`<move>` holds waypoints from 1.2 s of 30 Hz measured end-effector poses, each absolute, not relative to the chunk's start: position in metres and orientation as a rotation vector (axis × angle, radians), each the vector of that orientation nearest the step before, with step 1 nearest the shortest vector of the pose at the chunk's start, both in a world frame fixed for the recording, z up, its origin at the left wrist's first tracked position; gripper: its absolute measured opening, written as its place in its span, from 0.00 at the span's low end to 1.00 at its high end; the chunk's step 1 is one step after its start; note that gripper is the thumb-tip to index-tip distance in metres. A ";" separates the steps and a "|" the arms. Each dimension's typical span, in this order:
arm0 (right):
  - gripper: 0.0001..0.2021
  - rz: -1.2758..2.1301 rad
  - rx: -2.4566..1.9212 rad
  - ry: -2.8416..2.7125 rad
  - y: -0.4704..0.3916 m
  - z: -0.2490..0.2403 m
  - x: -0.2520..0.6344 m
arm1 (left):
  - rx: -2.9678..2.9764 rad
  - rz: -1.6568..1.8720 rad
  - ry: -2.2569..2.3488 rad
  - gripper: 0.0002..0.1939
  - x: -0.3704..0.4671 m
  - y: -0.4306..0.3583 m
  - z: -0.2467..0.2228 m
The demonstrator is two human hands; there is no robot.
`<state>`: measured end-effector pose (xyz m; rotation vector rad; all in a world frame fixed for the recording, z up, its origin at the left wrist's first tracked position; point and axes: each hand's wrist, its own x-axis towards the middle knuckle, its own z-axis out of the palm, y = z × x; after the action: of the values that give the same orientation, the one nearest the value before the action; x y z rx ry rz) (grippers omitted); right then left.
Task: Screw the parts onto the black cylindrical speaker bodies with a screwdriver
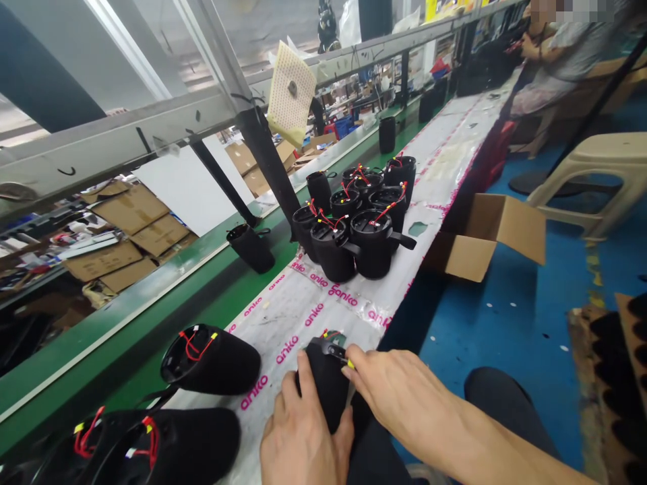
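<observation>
My left hand [306, 431] is wrapped round a black, fabric-like cylindrical housing [328, 387], tilted near the front edge of the bench. A bit of red and yellow wire shows at its far end. In the fingers of my right hand [404, 391] is a small dark tool with a yellow part [337, 353], pressed against the top side of the housing. Its exact kind is partly hidden by my fingers. To the left lies another black housing [227, 360] with red wires and yellow connectors; more like it [187, 444] sit at the lower left.
Several black housings [374, 249] with red wires and strap loops stand grouped ahead on the printed sheet [308, 316]. A green conveyor belt [202, 283] runs alongside. An open carton [465, 256] and a beige stool [591, 168] are at right. Further along, a person [571, 60] sits.
</observation>
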<state>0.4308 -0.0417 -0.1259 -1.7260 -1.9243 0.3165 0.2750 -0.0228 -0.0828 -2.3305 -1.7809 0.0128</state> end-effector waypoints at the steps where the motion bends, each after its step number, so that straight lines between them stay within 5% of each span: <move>1: 0.10 0.276 -1.749 -1.968 -0.040 -0.124 0.431 | -2.336 0.023 -1.781 0.39 0.275 -0.022 -0.083; 23: 0.07 0.067 -1.872 -2.211 -0.011 -0.085 0.423 | -2.332 0.131 -1.858 0.36 0.277 -0.005 -0.082; 36: 0.09 0.334 -1.818 -2.047 -0.020 -0.104 0.428 | -2.348 0.157 -1.782 0.38 0.274 -0.006 -0.076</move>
<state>0.4279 -0.0198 -0.1038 -1.8183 -2.0466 0.3341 0.2736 -0.0058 -0.0763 -2.3483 -1.7818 0.1570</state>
